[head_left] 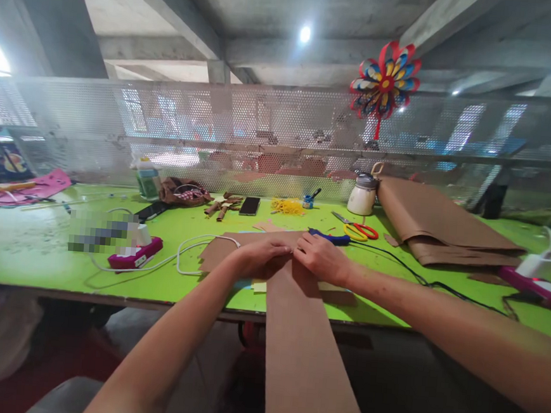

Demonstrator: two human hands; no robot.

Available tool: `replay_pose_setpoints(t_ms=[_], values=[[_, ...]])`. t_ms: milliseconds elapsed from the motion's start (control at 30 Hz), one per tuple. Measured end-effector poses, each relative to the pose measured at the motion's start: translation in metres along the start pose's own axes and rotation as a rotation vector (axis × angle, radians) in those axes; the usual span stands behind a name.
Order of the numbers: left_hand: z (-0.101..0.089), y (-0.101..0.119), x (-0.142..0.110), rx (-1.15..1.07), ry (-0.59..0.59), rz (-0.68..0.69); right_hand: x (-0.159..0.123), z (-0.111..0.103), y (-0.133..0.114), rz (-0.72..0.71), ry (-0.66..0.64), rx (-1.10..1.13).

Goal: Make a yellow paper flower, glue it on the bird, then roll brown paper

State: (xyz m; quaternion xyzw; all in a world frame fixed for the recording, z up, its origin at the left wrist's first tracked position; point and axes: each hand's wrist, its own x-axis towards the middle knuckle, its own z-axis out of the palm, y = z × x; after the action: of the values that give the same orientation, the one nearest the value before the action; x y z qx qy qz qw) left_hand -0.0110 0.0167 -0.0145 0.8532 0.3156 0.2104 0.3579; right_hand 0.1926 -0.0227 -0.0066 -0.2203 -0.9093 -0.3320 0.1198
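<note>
From where I'm standing, the left hand [268, 257] and the right hand [323, 258] are meeting thumb to thumb, both pinching the far end of a long, flat strip of brown paper [297, 354]; the left fingertips are partly hiding from me. That far end is lying over the bright green table [155, 286], while the rest is sticking out past the near edge towards the person. With so much overhanging, I'm thinking the strip could swing or crease at that edge if either grip is loosening, or skew if the hands are pulling unevenly. A blue-handled tool with a black cord [330, 237] is resting just beyond the right hand, so a knuckle could be knocking it, or the forearm dragging its cord. A thin white cable [183, 256] is looping near the left wrist, where it could be snagging
</note>
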Motion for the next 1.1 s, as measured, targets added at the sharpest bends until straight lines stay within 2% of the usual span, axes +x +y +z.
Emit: replay_pose_setpoints(t_ms=[100, 200, 300, 400, 467, 533, 700, 800, 933, 1100], values=[[0.003, -0.002, -0.003, -0.076, 0.031, -0.025, 0.001, 0.003, -0.004, 0.057, 0.018, 0.075], [0.007, 0.002, -0.006, -0.154, 0.055, -0.097, 0.003, 0.008, -0.001, 0.226, 0.060, 0.285], [0.011, 0.008, -0.011, -0.307, 0.103, -0.142, 0.006, 0.013, 0.011, 0.545, 0.105, 0.690], [0.011, 0.014, -0.012, -0.352, 0.112, -0.121, 0.012, 0.015, 0.017, 0.817, 0.094, 1.274], [0.011, 0.016, -0.012, -0.342, 0.111, -0.078, 0.013, 0.017, 0.015, 0.878, 0.129, 1.587], [0.010, 0.016, -0.011, -0.334, 0.113, -0.054, 0.012, 0.019, 0.011, 0.894, 0.191, 1.741], [0.011, 0.016, -0.011, -0.329, 0.111, -0.079, 0.003, 0.027, 0.002, 0.946, 0.124, 1.920], [0.012, 0.019, -0.010, -0.267, 0.116, -0.058, 0.000, 0.029, 0.001, 1.010, 0.159, 1.923], [0.011, 0.021, -0.010, -0.189, 0.125, -0.037, 0.002, 0.032, 0.001, 1.030, 0.210, 1.820], [0.012, 0.017, -0.008, -0.074, 0.156, -0.016, 0.002, 0.041, 0.005, 0.899, 0.300, 1.505]])
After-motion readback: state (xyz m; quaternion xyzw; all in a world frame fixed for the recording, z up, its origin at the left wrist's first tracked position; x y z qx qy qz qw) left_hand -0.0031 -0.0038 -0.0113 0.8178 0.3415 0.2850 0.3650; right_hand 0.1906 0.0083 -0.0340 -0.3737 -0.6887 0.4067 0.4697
